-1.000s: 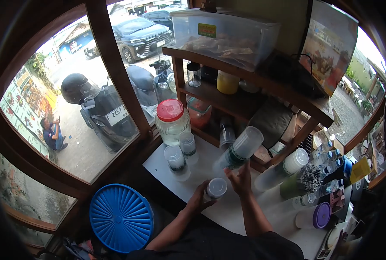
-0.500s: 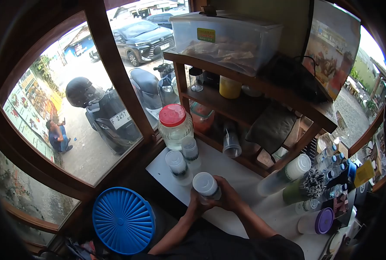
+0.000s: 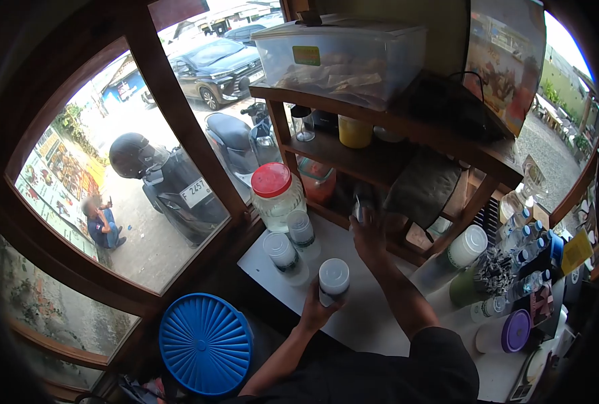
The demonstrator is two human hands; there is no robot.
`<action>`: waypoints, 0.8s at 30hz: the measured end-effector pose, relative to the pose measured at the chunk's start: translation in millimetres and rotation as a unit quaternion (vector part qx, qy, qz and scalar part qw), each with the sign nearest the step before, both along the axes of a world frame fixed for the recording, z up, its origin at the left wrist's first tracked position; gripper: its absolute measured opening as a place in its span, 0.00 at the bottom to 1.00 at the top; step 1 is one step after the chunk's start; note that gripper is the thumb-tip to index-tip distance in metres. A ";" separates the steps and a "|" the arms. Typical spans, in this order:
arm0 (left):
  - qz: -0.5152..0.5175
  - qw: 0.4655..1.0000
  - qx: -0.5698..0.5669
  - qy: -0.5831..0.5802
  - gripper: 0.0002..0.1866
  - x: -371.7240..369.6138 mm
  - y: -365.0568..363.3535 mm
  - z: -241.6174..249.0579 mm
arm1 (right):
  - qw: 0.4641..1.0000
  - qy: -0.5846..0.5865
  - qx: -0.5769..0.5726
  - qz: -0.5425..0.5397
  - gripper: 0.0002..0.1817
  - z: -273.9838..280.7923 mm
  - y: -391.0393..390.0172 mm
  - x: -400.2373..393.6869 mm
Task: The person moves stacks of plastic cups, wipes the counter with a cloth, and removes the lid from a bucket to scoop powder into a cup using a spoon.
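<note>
My left hand [image 3: 322, 308] is wrapped around the lower part of a stack of upside-down plastic cups [image 3: 334, 276] with a pale top and a dark printed band, standing at the white table's front edge. My right hand [image 3: 370, 237] is stretched toward the lower shelf, its fingers closed around a clear plastic cup [image 3: 361, 207]; the hand covers much of that cup, and the spot is dark. Two more cup stacks, a front one [image 3: 281, 252] and a rear one [image 3: 301, 230], stand left of my hands. Behind them is a clear jar [image 3: 277, 210] with a red lid.
A blue-lidded tub [image 3: 205, 343] stands left of the white table [image 3: 373, 299]. The wooden shelf [image 3: 340, 158] carries a big clear box [image 3: 336, 64]. To the right are a tall cup stack [image 3: 462, 249], a bundle of wrapped straws [image 3: 484, 277], several bottles and a purple-lidded container [image 3: 511, 331].
My right hand has left the cup stack and moved up to the clear cup by the shelf. The left hand alone holds the stack, and the view has shifted slightly.
</note>
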State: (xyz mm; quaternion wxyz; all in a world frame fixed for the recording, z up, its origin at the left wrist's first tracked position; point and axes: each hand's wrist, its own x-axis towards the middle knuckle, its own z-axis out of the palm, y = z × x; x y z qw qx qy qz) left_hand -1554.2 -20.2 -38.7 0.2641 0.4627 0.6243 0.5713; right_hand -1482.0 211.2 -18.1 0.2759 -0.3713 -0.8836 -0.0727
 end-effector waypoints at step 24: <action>-0.206 0.935 0.226 0.181 0.50 18.0 -29.0 145.2 | 0.729 0.536 -0.333 0.265 0.58 141.6 -215.5 110.7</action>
